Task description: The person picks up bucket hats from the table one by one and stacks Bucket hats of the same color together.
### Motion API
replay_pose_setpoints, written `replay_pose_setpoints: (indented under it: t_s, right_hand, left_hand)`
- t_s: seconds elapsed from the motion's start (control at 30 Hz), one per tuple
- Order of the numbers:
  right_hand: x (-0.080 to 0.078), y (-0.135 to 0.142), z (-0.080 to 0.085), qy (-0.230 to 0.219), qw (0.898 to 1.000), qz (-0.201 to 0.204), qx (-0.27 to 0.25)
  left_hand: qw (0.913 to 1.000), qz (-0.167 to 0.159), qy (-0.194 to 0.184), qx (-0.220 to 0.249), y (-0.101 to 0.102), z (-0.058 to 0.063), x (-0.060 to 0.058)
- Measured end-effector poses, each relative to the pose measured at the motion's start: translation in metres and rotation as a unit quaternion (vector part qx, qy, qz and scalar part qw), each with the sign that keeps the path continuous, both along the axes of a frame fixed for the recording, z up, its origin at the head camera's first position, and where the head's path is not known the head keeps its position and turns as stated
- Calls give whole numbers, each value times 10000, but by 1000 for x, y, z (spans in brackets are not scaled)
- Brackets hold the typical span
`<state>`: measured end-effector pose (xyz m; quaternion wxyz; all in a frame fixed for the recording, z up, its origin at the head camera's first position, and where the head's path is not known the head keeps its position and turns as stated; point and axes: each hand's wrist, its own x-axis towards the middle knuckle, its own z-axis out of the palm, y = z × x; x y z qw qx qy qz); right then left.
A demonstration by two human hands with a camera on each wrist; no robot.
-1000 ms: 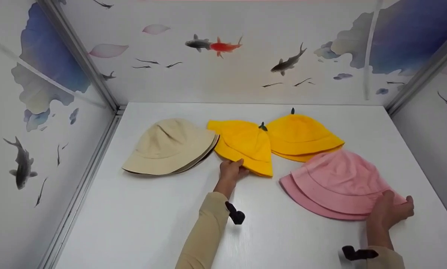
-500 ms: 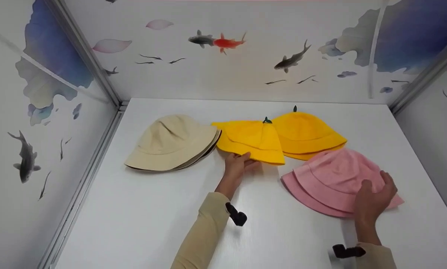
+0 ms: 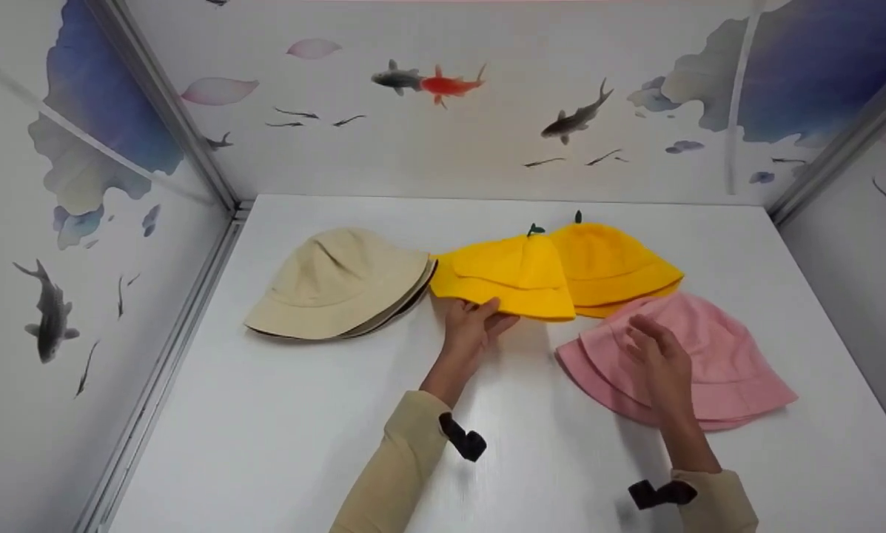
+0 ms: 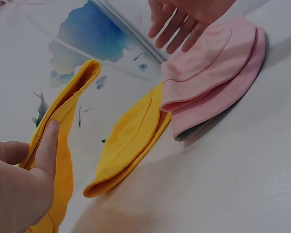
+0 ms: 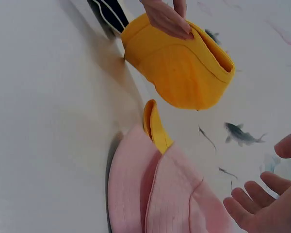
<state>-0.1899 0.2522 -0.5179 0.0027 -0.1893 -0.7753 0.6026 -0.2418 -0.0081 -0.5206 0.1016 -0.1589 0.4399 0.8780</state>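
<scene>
Yellow hat (image 3: pixel 513 275) just beyond the left hand (image 3: pixel 468 327), brim in its grip

The near table (image 3: pixel 265 437) gives room on both sides of the left sleeve (image 3: pixel 402 459), narrowing to a gap between left hand (image 3: pixel 468 331) and pink hat (image 3: pixel 724 355); the beige hat (image 3: pixel 331 285) blocks the left, the held yellow hat (image 3: pixel 513 285) the middle, a second yellow hat (image 3: pixel 616 263) and wall (image 3: pixel 457 155) the far side, the right hand (image 3: pixel 665 363) the space above pink

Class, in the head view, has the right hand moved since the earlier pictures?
Yes: the right hand has moved leftward, away from the table's right edge.
</scene>
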Motion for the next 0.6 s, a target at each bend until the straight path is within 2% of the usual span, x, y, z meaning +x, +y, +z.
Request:
replay_pose_setpoints:
  t_s: [0.1, 0.2, 0.33, 0.43, 0.6]
  right_hand:
    - [-2, -10, 5, -65, 9971, 499, -576]
    - [-3, -17, 8, 100, 9906, 902, -1021]
    - [-2, -24, 14, 366, 9813, 1189, -1468]
    - [-1, -29, 21, 316, 9791, 1334, -1503]
    - [3, -35, 30, 139, 9785, 1593, -1300]
  left_hand:
    - [9994, -97, 319, -64, 0, 4, 7]
    - [9976, -228, 589, -288, 1, 7, 14]
    - [9962, -377, 638, -457, 1, 13, 23]
    - [9961, -445, 604, -459, 2, 18, 32]
    - [9926, -623, 850, -608, 0, 24, 46]
